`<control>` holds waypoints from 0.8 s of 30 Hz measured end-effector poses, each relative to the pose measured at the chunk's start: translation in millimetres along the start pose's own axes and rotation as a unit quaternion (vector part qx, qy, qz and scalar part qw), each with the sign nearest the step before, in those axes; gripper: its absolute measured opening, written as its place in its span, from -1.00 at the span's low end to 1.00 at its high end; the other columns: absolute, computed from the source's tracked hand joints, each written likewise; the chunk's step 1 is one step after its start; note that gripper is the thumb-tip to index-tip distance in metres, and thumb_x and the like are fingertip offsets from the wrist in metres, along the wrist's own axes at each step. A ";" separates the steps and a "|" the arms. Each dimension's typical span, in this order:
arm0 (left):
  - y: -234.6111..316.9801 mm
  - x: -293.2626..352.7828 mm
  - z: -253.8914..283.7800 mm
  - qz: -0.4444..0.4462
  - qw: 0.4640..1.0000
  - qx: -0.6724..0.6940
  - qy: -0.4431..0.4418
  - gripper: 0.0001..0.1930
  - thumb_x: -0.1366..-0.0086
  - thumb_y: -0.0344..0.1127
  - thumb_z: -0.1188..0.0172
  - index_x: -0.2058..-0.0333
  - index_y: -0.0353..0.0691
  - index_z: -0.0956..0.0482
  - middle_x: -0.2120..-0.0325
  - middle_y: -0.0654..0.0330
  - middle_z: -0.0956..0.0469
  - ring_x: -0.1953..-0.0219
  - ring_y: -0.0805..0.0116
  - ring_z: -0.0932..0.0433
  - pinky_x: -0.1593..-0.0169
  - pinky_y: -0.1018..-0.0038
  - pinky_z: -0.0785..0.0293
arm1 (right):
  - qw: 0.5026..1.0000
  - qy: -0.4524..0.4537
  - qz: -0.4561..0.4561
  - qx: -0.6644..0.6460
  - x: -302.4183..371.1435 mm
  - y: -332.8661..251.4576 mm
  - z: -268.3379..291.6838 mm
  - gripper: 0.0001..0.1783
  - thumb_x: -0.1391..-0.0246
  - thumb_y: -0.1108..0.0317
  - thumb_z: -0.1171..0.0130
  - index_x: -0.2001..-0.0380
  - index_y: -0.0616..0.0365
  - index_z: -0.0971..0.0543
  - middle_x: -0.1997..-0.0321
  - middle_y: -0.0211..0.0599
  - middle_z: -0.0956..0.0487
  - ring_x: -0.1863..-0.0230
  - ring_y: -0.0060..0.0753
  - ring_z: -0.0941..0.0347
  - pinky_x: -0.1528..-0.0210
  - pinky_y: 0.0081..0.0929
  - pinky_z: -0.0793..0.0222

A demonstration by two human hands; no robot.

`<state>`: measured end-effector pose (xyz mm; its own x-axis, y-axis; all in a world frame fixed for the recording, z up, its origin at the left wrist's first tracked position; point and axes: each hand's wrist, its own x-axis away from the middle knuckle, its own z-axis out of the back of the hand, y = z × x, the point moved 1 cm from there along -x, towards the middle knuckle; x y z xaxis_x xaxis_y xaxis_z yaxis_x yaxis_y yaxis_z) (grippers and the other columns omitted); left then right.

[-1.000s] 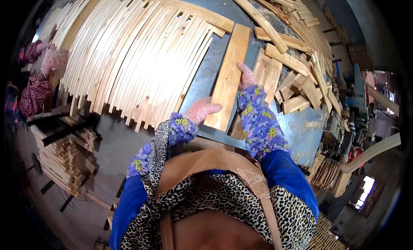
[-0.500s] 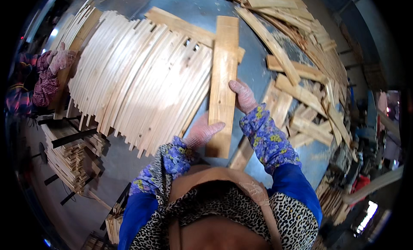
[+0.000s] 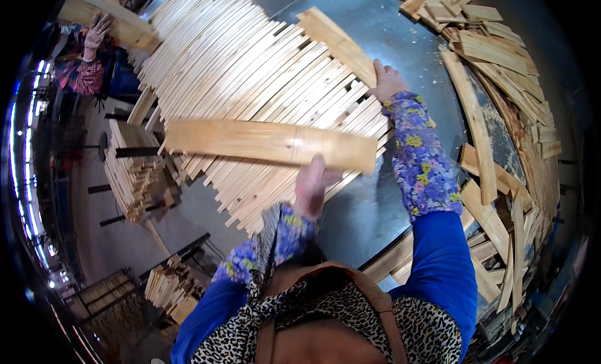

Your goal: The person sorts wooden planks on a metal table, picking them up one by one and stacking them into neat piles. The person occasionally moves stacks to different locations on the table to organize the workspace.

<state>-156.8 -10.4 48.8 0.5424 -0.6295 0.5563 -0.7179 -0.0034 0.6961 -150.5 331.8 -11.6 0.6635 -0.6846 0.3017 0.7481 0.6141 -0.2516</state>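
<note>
Long pale wood strips (image 3: 238, 70) lie side by side in a wide layer on a blue-grey table. My left hand (image 3: 313, 187), gloved, grips the near edge of a wooden board (image 3: 250, 138), thumb on top and the other fingers partly hidden. That board lies crosswise over the near part of the strips. At the far right side of the layer, my right hand (image 3: 389, 82) touches the end of a second board (image 3: 335, 41), its fingers stretched out. This second board runs along the ends of the strips.
Another person's gloved hand (image 3: 96, 35) is raised at the far left, beside a wide board (image 3: 113, 20). Scrap pieces (image 3: 494, 51) are heaped along the right, with a long loose plank (image 3: 472, 126) before them. Strips are stacked on a rack (image 3: 134, 170) at the left.
The board swung from upright in both hands to crosswise over the strips, held by my left hand. My right hand let go and moved up to the far board. The view shifted.
</note>
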 end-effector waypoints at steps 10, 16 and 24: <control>22.6 6.2 32.6 -0.212 0.804 -0.525 -0.182 -0.73 -0.43 -0.34 -0.25 -0.06 -0.21 -0.59 0.25 0.06 -0.67 0.27 0.22 -0.67 0.17 0.30 -0.59 | 0.979 0.048 -0.124 -0.152 97.9 128.6 19.4 -0.05 -0.03 0.16 -0.34 -0.52 0.04 -0.31 -0.19 0.10 -0.60 -0.20 0.00 -0.58 -0.31 -0.10 -0.52; -120.4 26.0 14.5 -0.066 0.887 -0.392 -0.236 -0.41 -0.57 -0.15 -0.21 -0.39 -0.42 -0.43 -0.14 -0.03 -0.68 -0.18 0.21 -0.62 -0.23 0.27 -0.53 | 0.717 -0.088 -0.251 -0.645 285.6 140.7 -36.1 -0.35 -0.18 0.14 -0.23 -0.26 0.32 -0.59 -0.10 0.02 -0.72 -0.11 -0.13 -0.65 -0.24 -0.14 -0.59; -109.0 41.2 56.9 0.010 0.848 -0.463 -0.258 -0.36 -0.34 0.03 -0.35 -0.17 -0.42 -0.60 -0.02 -0.24 -0.69 -0.10 -0.18 -0.65 -0.20 0.19 -0.53 | 0.635 0.000 -0.280 -0.721 400.9 29.5 -84.1 -0.28 -0.08 0.31 -0.25 -0.32 0.40 -0.50 -0.15 0.00 -0.68 -0.13 -0.08 -0.67 -0.26 -0.23 -0.62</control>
<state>-81.0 -80.1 -30.0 0.0991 -0.8797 0.4650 0.0552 0.4714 0.8802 138.6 42.4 24.6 0.2890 -0.6371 0.7146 0.1019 -0.7217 -0.6846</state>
